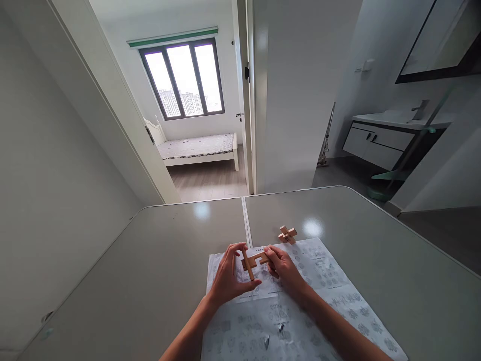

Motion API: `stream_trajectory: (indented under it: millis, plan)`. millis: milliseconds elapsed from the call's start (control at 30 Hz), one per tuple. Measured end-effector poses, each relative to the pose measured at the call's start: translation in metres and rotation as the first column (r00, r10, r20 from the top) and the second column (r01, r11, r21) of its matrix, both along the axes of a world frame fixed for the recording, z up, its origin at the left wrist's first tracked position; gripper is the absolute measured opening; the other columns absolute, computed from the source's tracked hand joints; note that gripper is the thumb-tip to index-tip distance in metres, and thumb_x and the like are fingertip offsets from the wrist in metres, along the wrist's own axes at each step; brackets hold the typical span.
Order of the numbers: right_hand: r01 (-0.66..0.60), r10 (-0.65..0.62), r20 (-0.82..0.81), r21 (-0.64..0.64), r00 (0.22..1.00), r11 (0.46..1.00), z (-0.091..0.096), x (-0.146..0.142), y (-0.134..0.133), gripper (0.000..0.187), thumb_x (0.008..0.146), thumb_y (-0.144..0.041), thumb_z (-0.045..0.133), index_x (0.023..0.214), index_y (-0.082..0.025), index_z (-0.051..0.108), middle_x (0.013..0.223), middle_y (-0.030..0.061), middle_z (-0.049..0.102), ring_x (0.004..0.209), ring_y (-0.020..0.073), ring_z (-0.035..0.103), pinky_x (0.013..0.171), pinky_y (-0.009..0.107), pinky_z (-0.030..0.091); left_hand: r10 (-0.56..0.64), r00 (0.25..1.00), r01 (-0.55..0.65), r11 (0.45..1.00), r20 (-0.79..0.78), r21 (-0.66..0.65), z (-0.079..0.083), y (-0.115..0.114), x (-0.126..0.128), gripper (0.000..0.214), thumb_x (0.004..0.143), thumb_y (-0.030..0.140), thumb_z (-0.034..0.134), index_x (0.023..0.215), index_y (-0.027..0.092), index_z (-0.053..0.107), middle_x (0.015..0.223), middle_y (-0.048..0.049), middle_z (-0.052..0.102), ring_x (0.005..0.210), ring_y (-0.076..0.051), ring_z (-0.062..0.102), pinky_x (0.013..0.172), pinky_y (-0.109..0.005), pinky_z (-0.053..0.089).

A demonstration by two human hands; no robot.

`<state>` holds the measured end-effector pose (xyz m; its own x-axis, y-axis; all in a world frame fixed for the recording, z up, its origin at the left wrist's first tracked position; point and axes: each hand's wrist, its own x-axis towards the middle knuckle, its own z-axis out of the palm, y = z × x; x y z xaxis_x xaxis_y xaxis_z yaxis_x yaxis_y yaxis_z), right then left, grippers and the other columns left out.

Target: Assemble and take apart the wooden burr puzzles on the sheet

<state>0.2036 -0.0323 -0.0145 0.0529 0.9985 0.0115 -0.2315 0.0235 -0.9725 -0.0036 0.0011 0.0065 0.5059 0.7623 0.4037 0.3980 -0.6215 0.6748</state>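
Above a printed paper sheet (330, 291), my left hand (228, 281) grips a slim wooden puzzle stick (248, 266) by its two ends, between thumb and fingertips. My right hand (284, 268) pinches the right end of a notched wooden puzzle piece (258, 257). The left part of that piece meets the stick and crosses it; whether the two are interlocked I cannot tell. Past my right hand, a small cross-shaped wooden puzzle (287, 234) with dark marks sits at the sheet's far edge.
The grey table (150, 281) has a seam (246, 220) down its middle and a rounded far edge. Two small torn spots show on the sheet. Beyond stand a doorway with a bed (203, 147), a wall, and a washbasin cabinet (379, 143) at right. A wall rises at left.
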Motion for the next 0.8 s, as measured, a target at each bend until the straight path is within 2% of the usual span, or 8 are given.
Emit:
stream_trajectory:
  millis: [100,300,500,667,800]
  plan:
    - [0.004,-0.004,-0.001,0.004,1.000,1.000,0.0008,-0.0001,-0.0002,0.054,0.090,-0.072,0.061,0.070,-0.025,0.043,0.051,-0.0098,0.040,0.043,0.0086,0.031,0.041,0.022,0.027,-0.008,1.000,0.007,1.000,0.005,0.010,0.0014,0.0006,-0.0001,0.087,0.068,0.040,0.095,0.139,0.030,0.046,0.131,-0.0086,0.064,0.112,-0.029,0.066,0.099,-0.045,0.055]
    - [0.000,0.000,-0.007,-0.004,1.000,1.000,0.0002,0.0000,0.0017,0.054,0.089,-0.071,0.062,0.070,-0.025,0.042,0.050,-0.0103,0.038,0.042,0.0083,0.029,0.040,0.023,0.024,-0.021,1.000,0.021,1.000,-0.006,0.017,0.0044,0.0010,0.0000,0.083,0.069,0.027,0.089,0.140,0.031,0.046,0.131,-0.0072,0.066,0.112,-0.028,0.067,0.101,-0.046,0.054]
    - [-0.002,0.002,-0.002,-0.002,1.000,1.000,0.0001,0.0016,0.0011,0.054,0.090,-0.072,0.062,0.071,-0.025,0.043,0.052,-0.0094,0.040,0.043,0.0091,0.033,0.041,0.023,0.028,-0.009,0.999,0.008,0.999,0.037,0.035,0.0062,0.0015,0.0017,0.082,0.069,0.036,0.092,0.139,0.030,0.047,0.129,-0.0079,0.067,0.111,-0.029,0.068,0.101,-0.046,0.055]
    - [-0.005,0.005,-0.010,-0.011,1.000,1.000,-0.0020,0.0024,0.0014,0.054,0.090,-0.072,0.062,0.071,-0.025,0.043,0.052,-0.0096,0.040,0.043,0.0088,0.031,0.041,0.023,0.025,-0.050,0.998,0.048,0.998,0.034,0.043,0.0091,0.0028,0.0016,0.080,0.071,0.029,0.087,0.141,0.030,0.049,0.129,-0.0069,0.068,0.116,-0.028,0.068,0.101,-0.043,0.055]
    - [-0.004,0.004,-0.013,-0.014,1.000,1.000,-0.0020,0.0022,0.0026,0.055,0.090,-0.073,0.062,0.071,-0.025,0.042,0.051,-0.0098,0.039,0.042,0.0086,0.031,0.041,0.023,0.025,-0.021,0.999,0.019,0.999,0.047,0.037,0.0094,0.0049,-0.0002,0.079,0.069,0.030,0.089,0.139,0.030,0.052,0.128,-0.0065,0.068,0.114,-0.028,0.068,0.100,-0.043,0.055]
